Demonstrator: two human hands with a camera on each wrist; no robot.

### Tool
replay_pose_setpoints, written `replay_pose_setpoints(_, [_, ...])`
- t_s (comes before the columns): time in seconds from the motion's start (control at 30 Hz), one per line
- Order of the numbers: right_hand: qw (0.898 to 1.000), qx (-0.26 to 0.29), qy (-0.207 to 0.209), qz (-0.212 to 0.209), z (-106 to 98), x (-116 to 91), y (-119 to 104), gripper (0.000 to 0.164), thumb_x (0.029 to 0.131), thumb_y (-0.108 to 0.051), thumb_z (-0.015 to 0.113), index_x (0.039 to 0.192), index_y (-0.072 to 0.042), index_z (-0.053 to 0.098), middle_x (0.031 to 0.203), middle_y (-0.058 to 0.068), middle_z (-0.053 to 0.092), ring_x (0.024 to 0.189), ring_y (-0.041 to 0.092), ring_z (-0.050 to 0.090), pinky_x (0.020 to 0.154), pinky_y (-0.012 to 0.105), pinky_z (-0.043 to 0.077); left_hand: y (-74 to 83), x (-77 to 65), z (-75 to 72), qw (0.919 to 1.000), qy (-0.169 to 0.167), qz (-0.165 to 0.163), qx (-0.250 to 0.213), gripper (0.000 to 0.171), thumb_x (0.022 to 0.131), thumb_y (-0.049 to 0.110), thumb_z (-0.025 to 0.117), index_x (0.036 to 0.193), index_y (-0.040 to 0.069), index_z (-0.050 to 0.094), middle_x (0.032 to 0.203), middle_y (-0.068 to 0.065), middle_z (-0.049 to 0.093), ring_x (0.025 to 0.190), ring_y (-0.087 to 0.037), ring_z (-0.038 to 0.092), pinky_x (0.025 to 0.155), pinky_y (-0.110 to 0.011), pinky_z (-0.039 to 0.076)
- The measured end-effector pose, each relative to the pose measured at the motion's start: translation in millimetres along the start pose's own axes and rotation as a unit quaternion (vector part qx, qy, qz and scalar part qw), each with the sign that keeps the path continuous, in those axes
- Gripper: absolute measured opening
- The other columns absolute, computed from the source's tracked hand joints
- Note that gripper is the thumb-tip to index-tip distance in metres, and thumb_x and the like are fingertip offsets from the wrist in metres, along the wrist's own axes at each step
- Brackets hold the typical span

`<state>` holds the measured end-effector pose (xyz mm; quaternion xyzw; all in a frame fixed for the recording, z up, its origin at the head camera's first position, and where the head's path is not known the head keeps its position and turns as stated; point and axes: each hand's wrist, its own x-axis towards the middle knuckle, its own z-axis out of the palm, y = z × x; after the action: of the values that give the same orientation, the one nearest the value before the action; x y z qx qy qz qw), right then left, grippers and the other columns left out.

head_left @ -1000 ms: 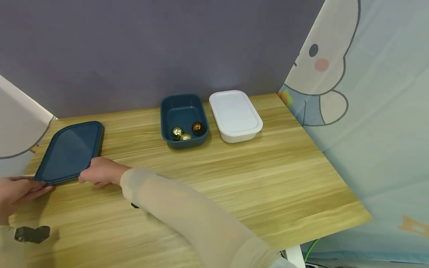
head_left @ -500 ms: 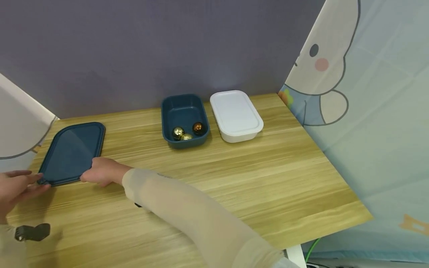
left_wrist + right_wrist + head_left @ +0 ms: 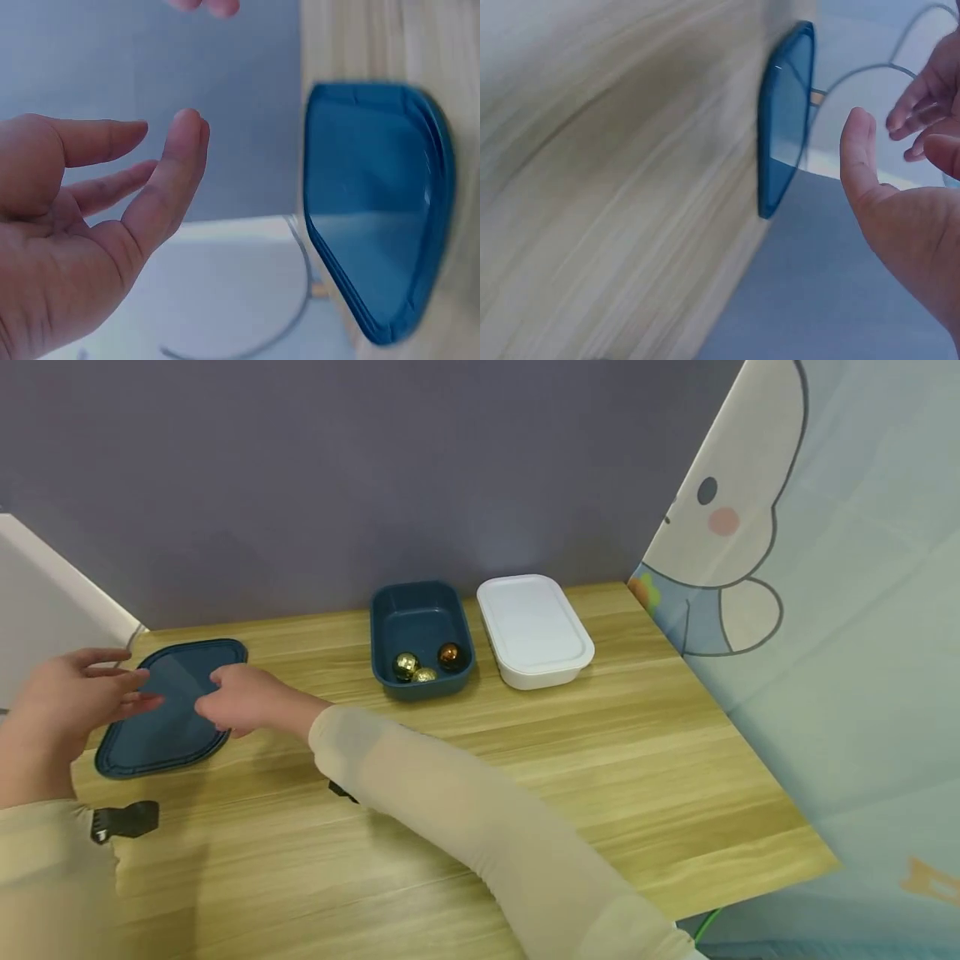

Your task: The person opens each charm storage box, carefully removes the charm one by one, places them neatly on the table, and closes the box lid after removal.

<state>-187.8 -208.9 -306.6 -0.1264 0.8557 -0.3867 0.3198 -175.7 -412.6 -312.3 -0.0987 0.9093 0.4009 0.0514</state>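
Spreading across the far side is one grey backdrop, joined on the right by a pale drape printed with a cartoon figure. One wood-grain table lies before them, and two arms in cream sleeves reach over it from the near side. Two boxes sit side by side at the far edge, near the middle: one white box with its white cover on, so its inside is hidden, and, just to its left, one dark blue box, uncovered, with three balls inside. One loose blue lid lies flat on the table at the far left, well apart from the blue box. Two hands hover above the lid, clear of it: the left hand over its left side, thumb and fingers spread apart and slightly bent, and the right hand over its right side, fingers loosely bent; neither has hold of anything. Smallest are the balls, in the near part of the blue box: two gold balls close together and one amber-brown ball to their right.
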Motion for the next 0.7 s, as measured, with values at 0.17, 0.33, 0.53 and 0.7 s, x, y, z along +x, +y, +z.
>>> replay_pose_setpoints(0.17, [0.998,0.051,0.019,-0.010,-16.9,-14.3,5.7,0.055,0.111,-0.033,0.058,0.161,-0.043,0.040,0.150,-0.028,0.057,0.079,0.003,0.068,0.073,0.020,0.056,37.3,-5.9,12.7,0.9988,-0.034,0.026,0.025,0.070,0.116,0.030,0.035,0.168,-0.007,0.006,0.163,-0.047,0.026,0.069,0.018,0.061,0.071,-0.025,0.063])
replay_pose_setpoints(0.33, [0.998,-0.012,0.036,-0.052,-29.2,-28.5,10.7,0.056,0.111,-0.038,0.055,0.164,-0.040,0.037,0.161,-0.033,0.042,0.090,-0.002,0.066,0.080,0.017,0.049,65.1,-13.1,23.8,0.9965,-0.044,0.049,0.051,0.078,0.113,0.046,0.042,0.170,0.000,0.016,0.164,-0.041,0.032,0.071,0.021,0.060,0.102,-0.064,0.052])
replay_pose_setpoints(0.53, [0.995,-0.011,0.049,-0.082,-44.7,-53.3,23.8,0.059,0.109,-0.038,0.059,0.164,-0.041,0.037,0.159,-0.027,0.048,0.075,0.005,0.064,0.076,0.020,0.049,90.9,-24.9,46.0,0.9951,-0.031,0.075,0.057,0.074,0.112,0.048,0.043,0.169,0.004,0.025,0.164,-0.036,0.037,0.076,0.016,0.055,0.090,-0.045,0.059])
replay_pose_setpoints(0.7, [0.991,0.020,0.071,-0.109,-54.0,-72.6,38.4,0.061,0.107,-0.040,0.064,0.163,-0.040,0.040,0.154,-0.020,0.057,0.092,0.002,0.066,0.081,0.020,0.051,107.7,-34.7,61.8,0.9942,-0.016,0.097,0.045,0.066,0.112,0.045,0.043,0.166,0.007,0.035,0.161,-0.030,0.045,0.088,0.004,0.061,0.070,-0.017,0.052])
